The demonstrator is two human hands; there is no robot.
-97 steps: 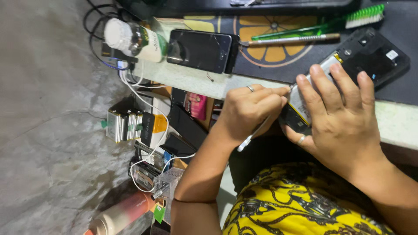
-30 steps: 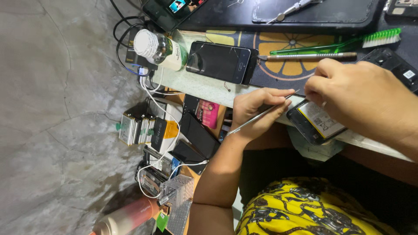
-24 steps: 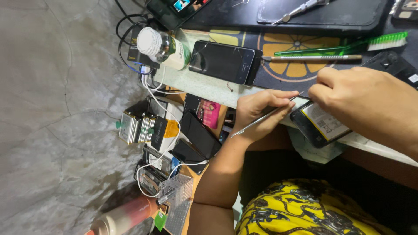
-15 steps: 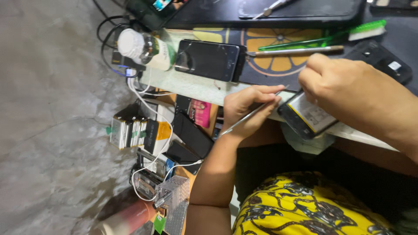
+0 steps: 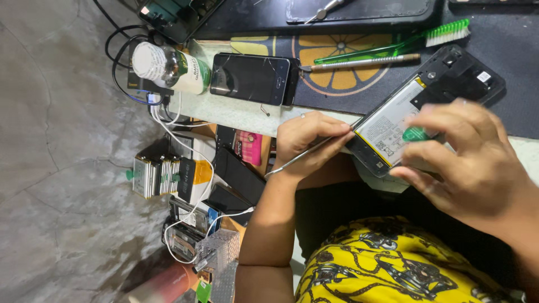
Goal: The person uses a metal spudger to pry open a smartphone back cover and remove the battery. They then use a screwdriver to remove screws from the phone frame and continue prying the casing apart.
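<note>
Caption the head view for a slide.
Left hand works a thin metal pry tool at an opened phone; right hand steadies it.

The phone (image 5: pixel 432 104) lies back-up and opened at the worktop's (image 5: pixel 236 109) near edge, its rear cover off, a black frame with dark inner parts showing at the far end. Its battery (image 5: pixel 387 126), a flat white-labelled slab with a yellow strip along one side, sits in the frame. A thin metal pry tool (image 5: pixel 306 154) is pinched in the left hand's fingers (image 5: pixel 323 137), slanted, its tip at the phone's near corner beside the battery. A small green pick (image 5: pixel 415 134) rests on the battery under the right hand's fingers (image 5: pixel 443 123).
</note>
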